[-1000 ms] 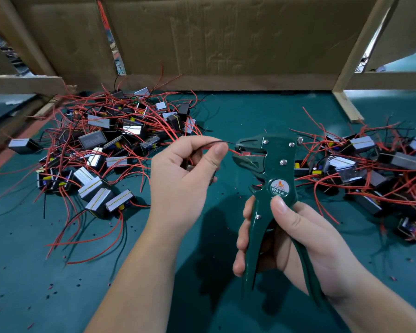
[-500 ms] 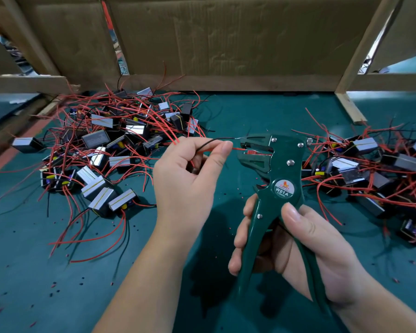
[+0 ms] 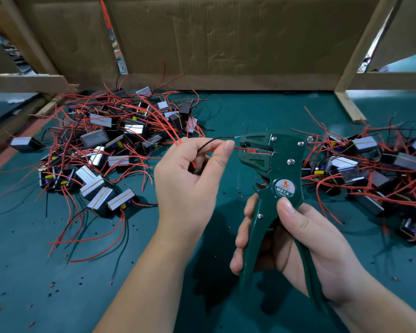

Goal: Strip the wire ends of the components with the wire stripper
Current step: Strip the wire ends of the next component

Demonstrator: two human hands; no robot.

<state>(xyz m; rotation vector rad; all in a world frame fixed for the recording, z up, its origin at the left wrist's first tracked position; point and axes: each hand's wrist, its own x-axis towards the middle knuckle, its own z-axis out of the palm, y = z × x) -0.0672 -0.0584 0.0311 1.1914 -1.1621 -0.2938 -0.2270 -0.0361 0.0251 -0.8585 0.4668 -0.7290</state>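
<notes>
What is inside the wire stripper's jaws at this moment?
A red wire pinched by the left hand enters the jaws of the wire stripper. The black wire passes above them. The red wire's tip is hidden inside.

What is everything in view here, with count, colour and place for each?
wire stripper: one, dark green, centre right, upright.
red wire: one, red, entering the stripper's head from the left.
black wire: one, black with bare tip, arching above the red wire.
left pile of components: many, grey and black with red leads, left side.
right pile of components: many, same colours, right side.
mat: one, teal, under everything.
insulation bits: many, red and black, scattered on the mat.
cardboard: at least two panels, brown, behind.
left hand: one, pinching both wires.
right hand: one, gripping the stripper's handles.
</notes>
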